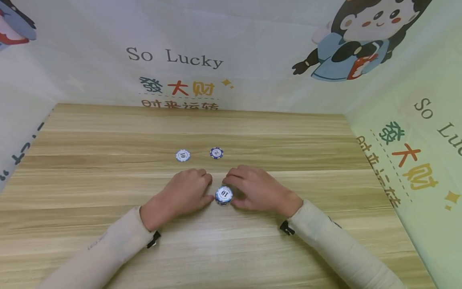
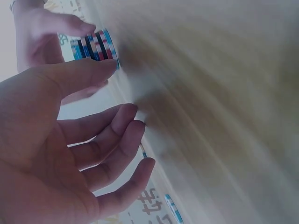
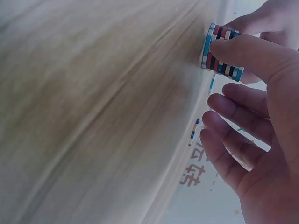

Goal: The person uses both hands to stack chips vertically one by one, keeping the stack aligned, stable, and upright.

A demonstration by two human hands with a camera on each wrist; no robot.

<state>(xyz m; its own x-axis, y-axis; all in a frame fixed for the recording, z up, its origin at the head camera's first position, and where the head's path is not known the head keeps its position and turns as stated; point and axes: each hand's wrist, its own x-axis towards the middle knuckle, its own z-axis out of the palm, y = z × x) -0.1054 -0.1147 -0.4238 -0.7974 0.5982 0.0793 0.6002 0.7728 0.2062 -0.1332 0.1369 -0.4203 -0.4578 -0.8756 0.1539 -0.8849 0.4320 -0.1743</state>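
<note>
A stack of poker chips [image 1: 223, 195] stands upright on the table between the two hands, a light blue and white chip marked 10 on top. Its edge shows red, black, blue and pale layers in the right wrist view. At its left side is my left hand [image 1: 185, 190], thumb tip close by the stack and fingers loosely bent. My right hand [image 1: 258, 189] is at the other side, its thumb by the stack's near edge and its fingers curved beyond. Neither hand's fingers close round the stack; whether the thumbs touch it is hard to tell.
Beyond the hands, a light blue and white chip [image 1: 183, 155] and a dark blue and white chip [image 1: 216, 153] lie flat, side by side and apart. Printed cloth [image 1: 252, 80] walls in the wooden table [image 1: 108, 140] at the back and both sides.
</note>
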